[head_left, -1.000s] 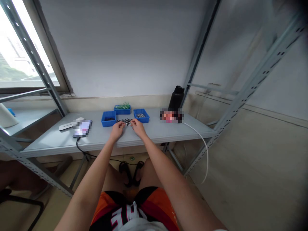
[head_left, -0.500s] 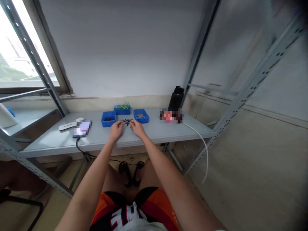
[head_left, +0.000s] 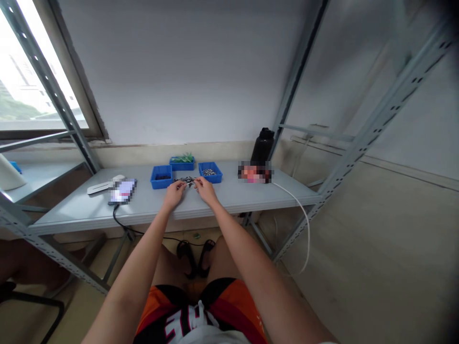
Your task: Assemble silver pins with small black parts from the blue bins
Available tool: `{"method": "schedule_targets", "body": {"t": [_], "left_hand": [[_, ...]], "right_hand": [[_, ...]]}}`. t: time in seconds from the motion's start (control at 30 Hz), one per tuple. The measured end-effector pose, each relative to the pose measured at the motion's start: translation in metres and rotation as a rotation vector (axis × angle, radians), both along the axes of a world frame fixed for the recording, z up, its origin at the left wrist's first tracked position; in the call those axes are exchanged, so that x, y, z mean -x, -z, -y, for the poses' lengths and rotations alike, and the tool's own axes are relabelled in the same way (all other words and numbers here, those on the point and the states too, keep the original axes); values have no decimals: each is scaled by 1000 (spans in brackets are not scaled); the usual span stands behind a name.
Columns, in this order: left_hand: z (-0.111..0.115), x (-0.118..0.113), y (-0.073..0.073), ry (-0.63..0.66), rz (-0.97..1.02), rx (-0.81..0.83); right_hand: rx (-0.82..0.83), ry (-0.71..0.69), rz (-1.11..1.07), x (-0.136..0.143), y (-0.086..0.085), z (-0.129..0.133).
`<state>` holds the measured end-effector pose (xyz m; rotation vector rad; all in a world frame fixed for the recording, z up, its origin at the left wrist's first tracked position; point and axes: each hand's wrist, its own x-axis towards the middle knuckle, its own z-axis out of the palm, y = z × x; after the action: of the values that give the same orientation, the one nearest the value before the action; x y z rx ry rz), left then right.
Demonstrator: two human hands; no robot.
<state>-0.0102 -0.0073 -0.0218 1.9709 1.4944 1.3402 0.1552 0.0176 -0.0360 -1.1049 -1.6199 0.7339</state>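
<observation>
On the grey table (head_left: 236, 198), a pile of small dark and silvery pieces (head_left: 187, 180) lies between my hands. My left hand (head_left: 175, 193) is closed at the pile's left side, fingertips pinched on something too small to make out. Opposite it, my right hand (head_left: 204, 189) is also pinched, near a thin light piece at the fingertips. Behind are three blue bins: the left bin (head_left: 161, 184) holds dark pieces, the middle bin (head_left: 182, 167) green ones, and the right bin (head_left: 212, 179) small silvery ones.
A black bottle (head_left: 263, 147) stands at the right behind a blurred reddish object (head_left: 255, 173) with a white cable (head_left: 307, 224). At left lie a blurred phone (head_left: 123, 191) and a white object (head_left: 100, 188). Metal shelf posts frame the table. Part of another person shows at lower left.
My left hand has shifted slightly right and down, uncovering more of the pile beside the left bin. A thin light piece now shows between my hands. My right hand has barely moved.
</observation>
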Motion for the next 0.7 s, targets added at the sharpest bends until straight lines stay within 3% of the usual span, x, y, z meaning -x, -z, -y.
{"method": "schedule_targets", "body": {"t": [0.53, 0.7], "left_hand": [[8, -2, -8, -66, 73, -56], [3, -1, -2, -13, -11, -11]], "right_hand": [[-3, -108, 201, 1, -4, 9], [-4, -17, 20, 1, -3, 5]]}}
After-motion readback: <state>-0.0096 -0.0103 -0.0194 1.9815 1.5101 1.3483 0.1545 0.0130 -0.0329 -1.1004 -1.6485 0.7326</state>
